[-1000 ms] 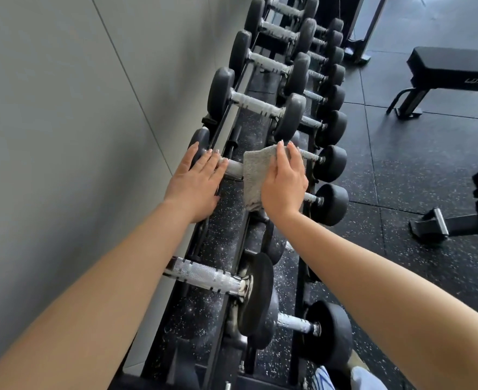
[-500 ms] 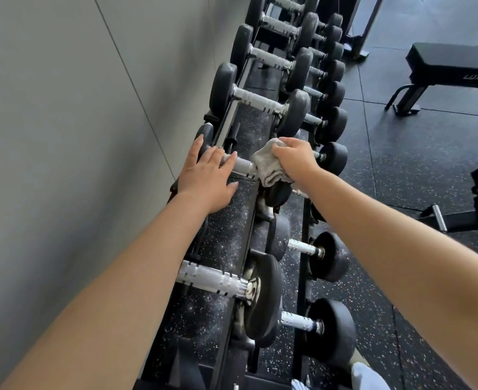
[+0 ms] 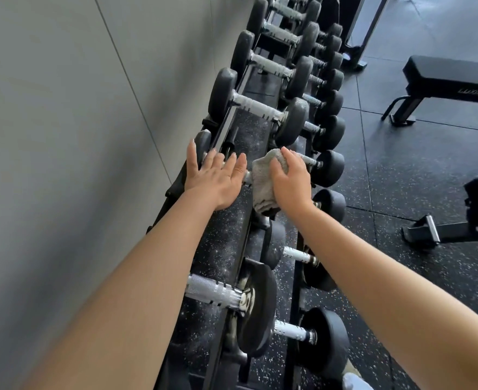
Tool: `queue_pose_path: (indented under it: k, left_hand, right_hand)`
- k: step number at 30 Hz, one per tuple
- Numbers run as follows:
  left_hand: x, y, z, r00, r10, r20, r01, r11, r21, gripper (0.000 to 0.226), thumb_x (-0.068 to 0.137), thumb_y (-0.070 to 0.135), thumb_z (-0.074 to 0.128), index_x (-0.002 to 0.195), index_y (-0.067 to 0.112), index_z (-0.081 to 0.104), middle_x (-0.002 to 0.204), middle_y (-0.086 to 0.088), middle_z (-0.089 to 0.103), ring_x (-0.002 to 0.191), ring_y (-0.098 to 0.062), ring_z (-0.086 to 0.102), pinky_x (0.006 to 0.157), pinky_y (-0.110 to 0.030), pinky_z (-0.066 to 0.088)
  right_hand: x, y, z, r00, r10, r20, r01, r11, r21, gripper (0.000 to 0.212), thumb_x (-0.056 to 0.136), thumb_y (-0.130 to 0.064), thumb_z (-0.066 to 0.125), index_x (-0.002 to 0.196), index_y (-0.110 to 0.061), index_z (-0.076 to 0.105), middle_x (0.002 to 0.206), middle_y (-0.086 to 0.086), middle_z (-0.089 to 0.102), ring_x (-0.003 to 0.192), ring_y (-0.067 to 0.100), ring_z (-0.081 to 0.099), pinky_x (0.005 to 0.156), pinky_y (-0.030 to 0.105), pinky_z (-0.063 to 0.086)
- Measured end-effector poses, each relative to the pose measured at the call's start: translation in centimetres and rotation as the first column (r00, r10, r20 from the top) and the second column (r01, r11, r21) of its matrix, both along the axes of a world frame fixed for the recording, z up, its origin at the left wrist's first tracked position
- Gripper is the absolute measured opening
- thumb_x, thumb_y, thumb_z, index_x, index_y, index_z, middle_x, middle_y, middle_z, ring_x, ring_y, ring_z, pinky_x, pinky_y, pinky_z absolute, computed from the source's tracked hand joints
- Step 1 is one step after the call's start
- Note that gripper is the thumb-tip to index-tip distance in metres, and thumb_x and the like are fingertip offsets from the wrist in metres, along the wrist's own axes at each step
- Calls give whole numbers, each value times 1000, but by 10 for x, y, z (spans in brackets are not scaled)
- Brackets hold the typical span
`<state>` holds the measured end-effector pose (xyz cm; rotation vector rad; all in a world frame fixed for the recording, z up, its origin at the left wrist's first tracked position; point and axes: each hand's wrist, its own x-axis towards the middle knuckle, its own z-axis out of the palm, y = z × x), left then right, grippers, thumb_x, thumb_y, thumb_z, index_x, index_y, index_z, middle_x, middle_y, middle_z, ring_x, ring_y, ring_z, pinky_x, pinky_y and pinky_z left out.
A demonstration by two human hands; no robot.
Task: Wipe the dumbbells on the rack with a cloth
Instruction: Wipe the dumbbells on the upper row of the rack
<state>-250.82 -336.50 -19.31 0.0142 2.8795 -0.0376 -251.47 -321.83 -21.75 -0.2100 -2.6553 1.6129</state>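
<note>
The wiping is midway along the upper shelf of the long black metal rack [image 3: 233, 119], which runs away from the camera beside the plain grey wall [image 3: 63, 136]. The dumbbell in hand is a black round-headed dumbbell with a silver handle [image 3: 202, 143], lying across the shelf roughly halfway up the row.

The left hand [image 3: 215, 178] lies flat with its fingers straight and spread over the left end of that dumbbell. It grasps nothing and seems only to steady the weight. The right hand [image 3: 291, 181] is curled round a bunched grey towelling cloth [image 3: 261, 178] and presses it onto the handle. Only a short bare stretch of handle shows between the two hands. The right head is hidden under the cloth and hand.

This looks like the handle-wiping step on one dumbbell, with many more left. The next move probably calls for rubbing the cloth along the handle and over the heads while the left hand stops the weight rolling. The cloth would then go to the larger dumbbell with a pale grey grip [image 3: 256, 106] just beyond.
</note>
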Motion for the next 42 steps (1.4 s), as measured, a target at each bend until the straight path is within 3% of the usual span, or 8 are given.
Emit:
queue_pose_path:
  k: [5, 9, 13, 20, 23, 29, 33, 42]
  left_hand:
    - [-1, 0, -2, 1000, 14, 18, -14, 999, 38, 72, 91, 58, -17, 153, 25, -2, 162, -4, 2, 147, -13, -13, 95, -49, -39]
    - [-2, 1, -1, 999, 35, 36, -36, 998, 52, 70, 92, 57, -16, 153, 26, -3, 162, -4, -1, 146, -13, -16, 94, -50, -39]
    - [4, 0, -4, 999, 36, 31, -39, 996, 79, 72, 91, 59, -16, 153, 26, -2, 162, -3, -3, 145, -13, -19, 99, -52, -37]
    - [7, -1, -8, 999, 22, -31, -19, 996, 91, 77, 89, 63, -14, 154, 25, 5, 162, -3, 0, 146, -13, -16, 103, -54, -33]
    - [6, -1, -10, 999, 15, -41, -12, 996, 88, 78, 89, 66, -11, 153, 25, 7, 162, -3, 0, 146, -12, -16, 104, -55, -31]
    - [4, 4, -12, 999, 32, -38, -31, 999, 18, 69, 95, 59, -6, 154, 23, -1, 161, -5, -10, 142, -13, -27, 97, -54, -37]
    - [3, 5, -13, 998, 40, -42, -39, 999, 28, 70, 95, 59, -6, 154, 22, -1, 161, -5, -10, 142, -14, -27, 100, -57, -35]
    - [8, 11, -15, 988, -7, -152, -17, 988, -151, 76, 94, 60, -4, 153, 14, 8, 161, -14, 1, 146, -22, -19, 83, -48, -47]
  right_hand:
    - [-28, 7, 7, 982, 10, 188, 15, 991, -131, 33, 96, -26, 49, 124, -15, 63, 116, 8, 68, 105, 27, 66, 91, 43, 56]
    - [-4, -1, 3, 998, -21, 53, 26, 996, -86, 48, 101, -31, 49, 146, -17, 46, 149, 2, 46, 136, 18, 43, 115, 36, 34]
    - [36, -10, -8, 986, -60, -158, 69, 996, 52, 51, 105, -28, 44, 153, -15, 32, 163, -2, 20, 149, 10, 17, 106, 15, 16]
    - [-1, 1, 2, 1000, -17, 12, 16, 996, 91, 47, 104, -33, 44, 148, -18, 40, 153, 1, 41, 140, 19, 39, 115, 35, 32]
    - [-19, 4, 8, 992, -19, 126, 17, 1000, 16, 46, 100, -34, 48, 144, -18, 48, 136, 4, 58, 121, 23, 57, 100, 45, 50]
    - [0, 1, 4, 1000, -12, -8, 13, 998, 68, 49, 105, -32, 43, 150, -15, 36, 155, 1, 37, 142, 17, 35, 112, 31, 30]
    - [27, -4, -6, 990, -8, -139, 28, 989, 142, 52, 106, -33, 41, 153, -16, 30, 163, -2, 18, 149, 10, 17, 99, 14, 17]
    - [-1, 7, 5, 1000, 26, 13, -28, 986, 162, 48, 103, -37, 44, 148, -21, 41, 150, -1, 45, 134, 20, 45, 107, 40, 41]
